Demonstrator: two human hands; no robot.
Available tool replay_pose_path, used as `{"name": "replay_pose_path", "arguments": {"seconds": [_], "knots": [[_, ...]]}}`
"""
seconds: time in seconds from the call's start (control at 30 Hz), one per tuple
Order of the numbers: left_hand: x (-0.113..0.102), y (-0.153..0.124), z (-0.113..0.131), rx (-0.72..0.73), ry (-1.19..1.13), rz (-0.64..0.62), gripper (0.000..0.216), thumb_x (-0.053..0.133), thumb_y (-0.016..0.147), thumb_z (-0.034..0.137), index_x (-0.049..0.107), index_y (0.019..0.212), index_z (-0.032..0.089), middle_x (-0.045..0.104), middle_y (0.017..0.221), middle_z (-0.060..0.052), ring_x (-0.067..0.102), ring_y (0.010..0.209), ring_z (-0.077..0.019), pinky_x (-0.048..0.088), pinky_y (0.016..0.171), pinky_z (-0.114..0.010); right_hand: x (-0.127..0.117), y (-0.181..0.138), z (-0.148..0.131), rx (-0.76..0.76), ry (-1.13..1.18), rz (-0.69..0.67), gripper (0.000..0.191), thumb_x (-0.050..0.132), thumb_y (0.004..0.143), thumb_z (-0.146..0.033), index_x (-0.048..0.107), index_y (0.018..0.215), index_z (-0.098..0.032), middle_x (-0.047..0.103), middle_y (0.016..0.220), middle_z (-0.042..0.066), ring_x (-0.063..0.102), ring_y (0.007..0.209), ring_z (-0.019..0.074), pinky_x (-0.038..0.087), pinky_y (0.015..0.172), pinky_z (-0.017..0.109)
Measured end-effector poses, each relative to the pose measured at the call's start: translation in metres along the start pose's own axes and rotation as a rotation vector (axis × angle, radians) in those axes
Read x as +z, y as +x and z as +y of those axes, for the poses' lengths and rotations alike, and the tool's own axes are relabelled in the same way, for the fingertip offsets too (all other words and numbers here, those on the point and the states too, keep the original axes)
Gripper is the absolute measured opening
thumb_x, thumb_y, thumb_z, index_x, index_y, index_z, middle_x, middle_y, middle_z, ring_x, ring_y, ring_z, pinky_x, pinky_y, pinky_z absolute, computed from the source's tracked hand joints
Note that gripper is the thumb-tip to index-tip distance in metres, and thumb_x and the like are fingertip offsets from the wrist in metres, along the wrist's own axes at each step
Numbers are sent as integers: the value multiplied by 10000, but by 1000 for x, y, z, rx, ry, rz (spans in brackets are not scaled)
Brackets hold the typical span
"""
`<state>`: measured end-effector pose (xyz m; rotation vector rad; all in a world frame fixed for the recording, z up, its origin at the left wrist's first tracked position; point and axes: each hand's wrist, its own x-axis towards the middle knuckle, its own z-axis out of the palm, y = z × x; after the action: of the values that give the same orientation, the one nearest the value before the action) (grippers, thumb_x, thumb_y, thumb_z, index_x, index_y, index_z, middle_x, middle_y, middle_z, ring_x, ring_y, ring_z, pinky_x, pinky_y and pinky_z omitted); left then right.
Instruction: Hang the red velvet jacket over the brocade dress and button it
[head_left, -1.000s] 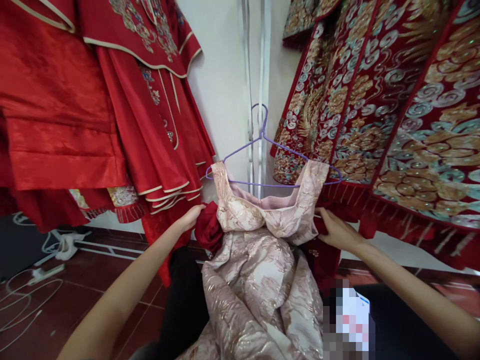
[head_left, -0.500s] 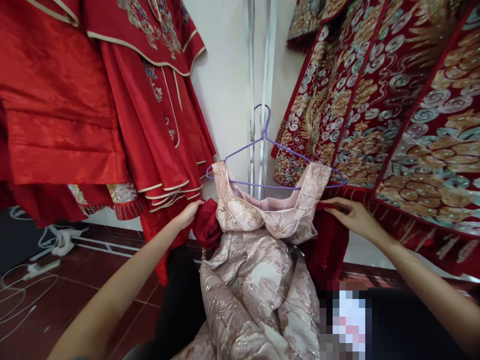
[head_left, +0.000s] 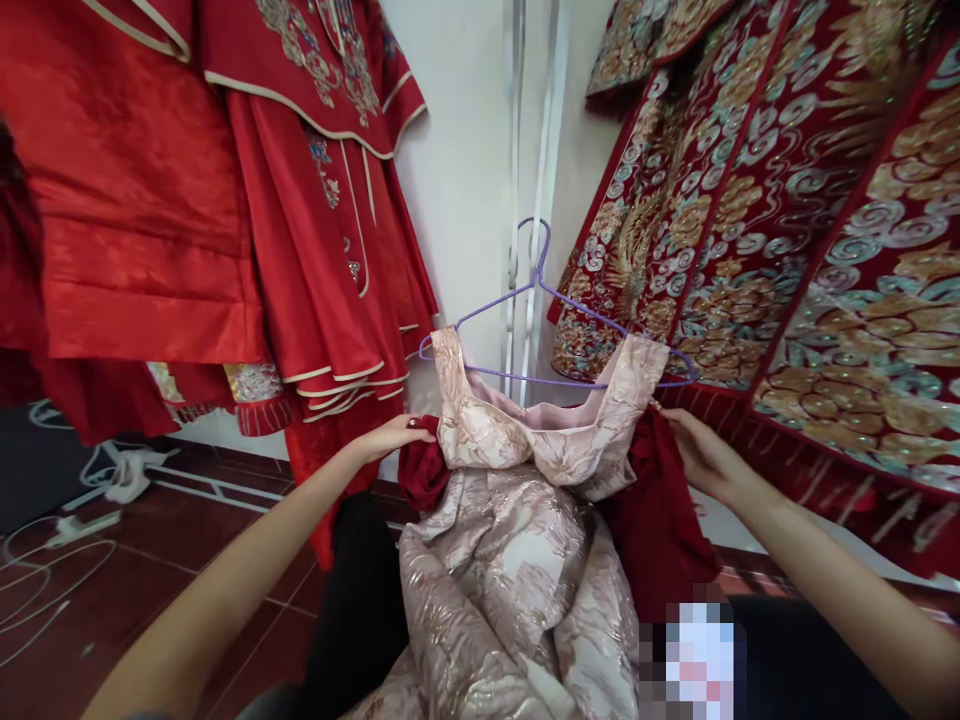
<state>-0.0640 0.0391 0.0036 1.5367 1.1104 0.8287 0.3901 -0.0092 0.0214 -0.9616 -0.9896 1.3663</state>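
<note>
A pale pink brocade dress [head_left: 517, 520] hangs by its straps on a purple wire hanger [head_left: 559, 310] against the white wall. Dark red fabric [head_left: 660, 510] shows on both sides behind the dress. My left hand [head_left: 394, 437] pinches the dark red cloth at the dress's left edge. My right hand [head_left: 701, 455] is closed on the dark red fabric beside the right strap.
Red satin garments [head_left: 225, 200] hang at upper left. Embroidered red and gold robes [head_left: 787, 220] hang at right. White vertical rails [head_left: 532, 150] run down the wall behind the hanger. Cables and a power strip [head_left: 67, 530] lie on the dark red tiled floor at left.
My right hand rose from the dress's lower right side and took hold of the dark red fabric by the right strap. My left hand shifted slightly and pinched the red cloth.
</note>
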Motion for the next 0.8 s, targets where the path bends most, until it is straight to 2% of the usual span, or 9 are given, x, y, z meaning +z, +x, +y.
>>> {"name": "replay_pose_path", "arguments": {"seconds": [0.1, 0.17, 0.3, 0.37, 0.43, 0.5, 0.63, 0.73, 0.8], "knots": [[-3, -3, -4, 33, 51, 15, 385, 751, 659, 393, 689, 952, 150, 724, 995, -76, 660, 926, -223, 482, 882, -333, 0, -6, -2, 56, 28, 1, 102, 573, 769, -299, 651, 810, -248, 746, 820, 23, 706, 713, 189, 570, 661, 238], [-6, -4, -7, 18, 56, 29, 435, 741, 671, 454, 692, 976, 147, 718, 1035, -87, 659, 938, -226, 479, 900, -344, 0, -10, -1, 13, -117, 57, 215, 641, 728, -343, 634, 931, -272, 738, 920, 23, 703, 778, 199, 569, 675, 252], [-10, -7, -10, -16, 40, 36, 503, 758, 645, 490, 691, 1010, 151, 722, 1027, -87, 661, 950, -237, 497, 892, -356, 1, -13, 6, -372, -692, 129, 732, 779, 574, -317, 483, 1243, -281, 666, 1117, 62, 643, 1012, 267, 536, 845, 363], [-9, -9, -11, -10, 43, 46, 508, 769, 631, 485, 696, 1006, 150, 725, 1007, -91, 664, 946, -244, 507, 876, -360, 1, -11, 9, -600, -924, 172, 692, 738, 605, -309, 483, 1244, -246, 642, 1136, 81, 614, 1050, 277, 485, 925, 410], [-8, -12, -11, -6, 51, 75, 498, 779, 617, 482, 707, 978, 147, 729, 982, -100, 674, 904, -244, 520, 838, -355, -1, -7, 10, -688, -1063, 221, 475, 656, 681, -316, 552, 1138, -236, 654, 1079, 75, 625, 992, 263, 471, 927, 425], [-8, -14, -8, -8, 49, 83, 481, 790, 599, 474, 716, 946, 149, 732, 961, -99, 681, 862, -236, 529, 799, -337, -4, -2, 9, -685, -1110, 258, 304, 608, 726, -340, 601, 1010, -233, 677, 945, 54, 643, 877, 240, 495, 866, 409], [-15, -13, 10, 30, 133, 90, 416, 792, 606, 440, 727, 913, 168, 736, 943, -73, 675, 854, -216, 522, 787, -300, -11, 10, 4, -566, -975, 220, 230, 636, 712, -382, 634, 879, -225, 689, 776, 43, 652, 732, 230, 529, 708, 355], [-21, -3, 27, 131, 215, 206, 378, 769, 639, 447, 728, 899, 176, 732, 943, -58, 658, 874, -209, 504, 809, -288, -15, 20, -4, -393, -754, 213, 194, 646, 720, -415, 643, 805, -241, 713, 743, 62, 667, 671, 252, 536, 616, 350], [-19, 10, 36, 244, 224, 299, 369, 758, 653, 453, 724, 892, 174, 726, 950, -48, 642, 885, -202, 489, 832, -284, -16, 29, -14, -378, -701, 221, 230, 603, 760, -471, 638, 744, -244, 704, 661, 74, 667, 609, 261, 538, 574, 359]]}}
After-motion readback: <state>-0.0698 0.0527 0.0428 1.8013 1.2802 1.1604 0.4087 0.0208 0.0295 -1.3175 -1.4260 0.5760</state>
